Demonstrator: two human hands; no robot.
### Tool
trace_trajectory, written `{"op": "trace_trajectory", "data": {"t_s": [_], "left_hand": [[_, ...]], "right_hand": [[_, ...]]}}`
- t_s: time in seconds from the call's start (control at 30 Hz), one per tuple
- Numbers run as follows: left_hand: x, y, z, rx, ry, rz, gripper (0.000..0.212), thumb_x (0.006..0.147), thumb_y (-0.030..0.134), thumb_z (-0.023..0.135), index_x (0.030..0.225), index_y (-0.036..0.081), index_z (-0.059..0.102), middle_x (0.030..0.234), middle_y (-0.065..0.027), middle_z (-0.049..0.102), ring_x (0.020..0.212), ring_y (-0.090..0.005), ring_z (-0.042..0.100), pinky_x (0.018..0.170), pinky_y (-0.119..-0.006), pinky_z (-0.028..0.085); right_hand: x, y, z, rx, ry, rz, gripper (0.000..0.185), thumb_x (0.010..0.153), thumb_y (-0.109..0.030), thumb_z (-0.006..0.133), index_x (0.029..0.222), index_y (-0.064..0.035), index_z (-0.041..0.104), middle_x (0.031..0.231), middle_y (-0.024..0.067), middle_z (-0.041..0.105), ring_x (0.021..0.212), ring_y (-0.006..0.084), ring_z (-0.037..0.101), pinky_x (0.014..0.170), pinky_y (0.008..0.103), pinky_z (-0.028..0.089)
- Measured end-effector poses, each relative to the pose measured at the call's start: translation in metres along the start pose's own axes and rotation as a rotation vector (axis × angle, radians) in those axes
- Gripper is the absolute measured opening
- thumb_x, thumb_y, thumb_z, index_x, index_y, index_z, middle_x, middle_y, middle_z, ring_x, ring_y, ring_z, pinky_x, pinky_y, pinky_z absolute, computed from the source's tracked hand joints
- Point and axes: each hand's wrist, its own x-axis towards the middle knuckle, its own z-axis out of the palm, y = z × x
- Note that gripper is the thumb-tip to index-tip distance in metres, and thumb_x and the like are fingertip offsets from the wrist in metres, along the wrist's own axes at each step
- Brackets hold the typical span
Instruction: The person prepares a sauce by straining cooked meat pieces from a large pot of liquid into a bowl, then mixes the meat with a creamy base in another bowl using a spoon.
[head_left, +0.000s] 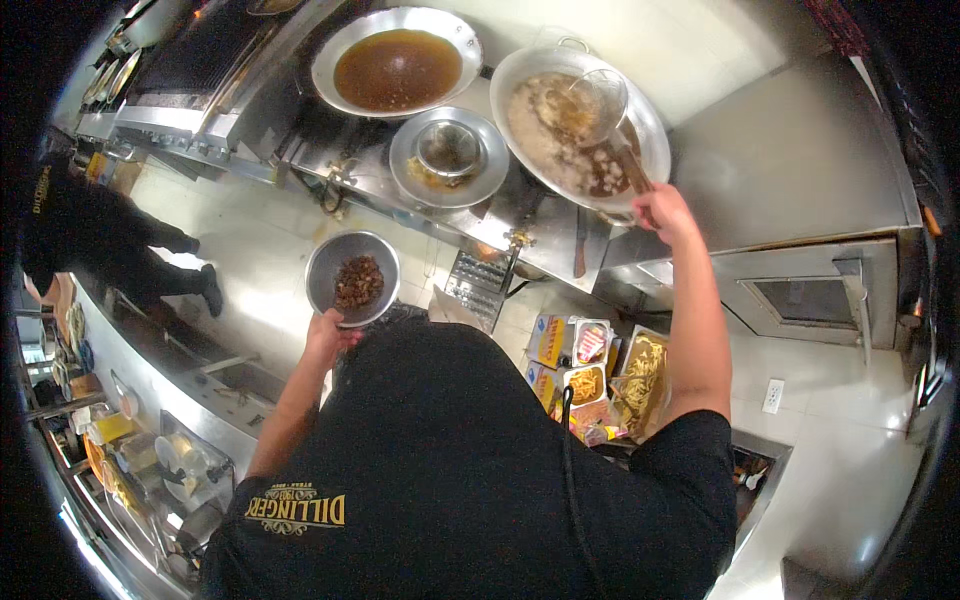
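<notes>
My left hand (330, 337) grips the rim of a metal mixing bowl (319, 274), which holds a heap of browned, chunky food (358, 283). My right hand (662, 211) is closed around the handle of a wire skimmer (630, 161). Its round mesh head is over the bubbling, frothy oil (562, 161) in a large metal pan (652, 139); whether the mesh dips into the oil I cannot tell. Left of that pan, a smaller metal basin (486, 184) holds a round strainer or bowl (448, 146) and some yellowish residue.
Another wide pan (322, 71) of brown liquid stands at the back. A knife-like tool (580, 255) lies on the stove's front ledge. Lower right are a tray of cut fries (643, 367) and cardboard boxes (551, 341). A person (127, 232) in dark clothes is at left, near a steel counter (161, 345).
</notes>
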Motion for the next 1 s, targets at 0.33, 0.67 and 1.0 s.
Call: {"op": "trace_trajectory", "data": {"t_s": [0.33, 0.67, 1.0], "left_hand": [[0.041, 0.025, 0.022, 0.130, -0.099, 0.033, 0.030, 0.096, 0.016, 0.047, 0.116, -0.005, 0.047, 0.082, -0.0204, 0.068, 0.059, -0.0271, 0.069, 0.051, -0.038, 0.059], [0.076, 0.039, 0.007, 0.098, -0.179, 0.103, 0.031, 0.098, 0.019, 0.050, 0.119, -0.002, 0.045, 0.087, -0.0203, 0.067, 0.063, -0.0274, 0.070, 0.055, -0.039, 0.061], [0.071, 0.065, -0.040, 0.125, -0.171, 0.009, 0.035, 0.094, 0.018, 0.049, 0.121, -0.006, 0.048, 0.084, -0.0211, 0.069, 0.060, -0.0267, 0.070, 0.055, -0.038, 0.062]], "right_hand": [[-0.051, 0.039, 0.006, -0.924, 0.406, -0.409, 0.055, 0.088, -0.003, 0.056, 0.143, -0.0078, 0.057, 0.116, 0.0292, 0.069, 0.113, 0.0471, 0.065, 0.096, 0.0529, 0.052], [-0.066, 0.133, 0.065, -0.808, 0.676, -0.371, 0.052, 0.095, -0.018, 0.060, 0.145, -0.0063, 0.052, 0.117, 0.0280, 0.069, 0.109, 0.0507, 0.065, 0.097, 0.0567, 0.050], [-0.014, 0.074, 0.044, -0.956, 0.705, -0.031, 0.037, 0.101, -0.030, 0.059, 0.128, -0.0037, 0.059, 0.116, 0.0283, 0.070, 0.112, 0.0483, 0.065, 0.095, 0.0547, 0.051]]}}
